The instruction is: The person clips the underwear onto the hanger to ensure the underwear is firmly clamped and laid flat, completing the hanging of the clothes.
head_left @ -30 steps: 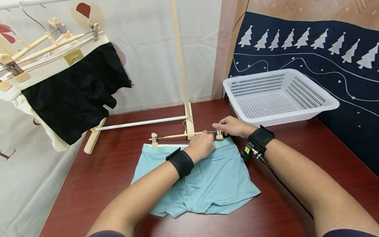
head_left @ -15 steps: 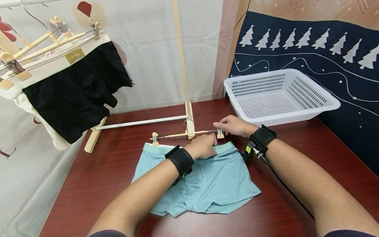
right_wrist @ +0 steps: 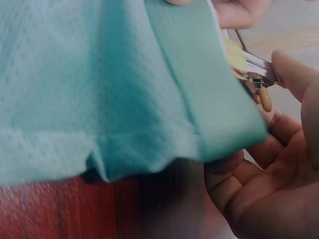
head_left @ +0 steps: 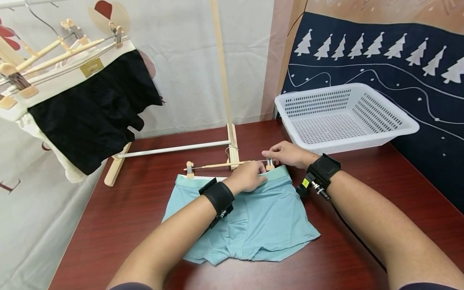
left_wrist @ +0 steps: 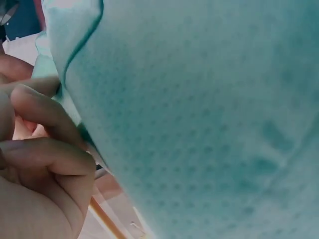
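Observation:
Light blue boxer briefs [head_left: 272, 217] lie spread on the table, waistband toward a clip hanger [head_left: 217, 165]. My left hand [head_left: 246, 177] pinches the waistband right of its middle; in the left wrist view, its curled fingers [left_wrist: 55, 159] are at the fabric's edge. My right hand [head_left: 288, 155] grips the hanger's right clip [head_left: 270, 164]. In the right wrist view, that clip [right_wrist: 249, 63] stands at the waistband [right_wrist: 214, 94]; whether its jaws have the fabric between them, I cannot tell. The left clip [head_left: 190, 170] sits at the waistband's left top edge.
On the left, black shorts [head_left: 94, 108] and a white garment hang from clip hangers on a rack. The rack's white lower bar [head_left: 177, 149] and wooden foot [head_left: 233, 147] stand behind the hanger. A white plastic basket [head_left: 348, 141] is at the back right of the red-brown table [head_left: 119, 225].
The waistband's right part dropped below the right clip half a second ago and is now raised back against it. My right hand stays on the clip.

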